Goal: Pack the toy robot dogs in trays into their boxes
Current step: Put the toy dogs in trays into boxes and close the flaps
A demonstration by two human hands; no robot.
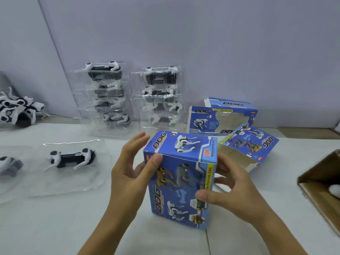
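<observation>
Blue cardboard, the upright box [181, 179] printed "DOG" stands on the white table [55, 227], gripped between both hands: the left hand [128, 173] thumb on its upper corner, the right hand [228, 192] fingers curled round its right edge. Two more boxes [222, 117] lie open behind, reading "FUNNY MOVING DOG". Two stacks of trays [158, 96] hold blurred dogs; one trayed dog [72, 159] lies left.

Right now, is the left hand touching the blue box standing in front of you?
Touching. The head view shows the left hand's thumb pressed on the blue box's upper left corner.
</observation>
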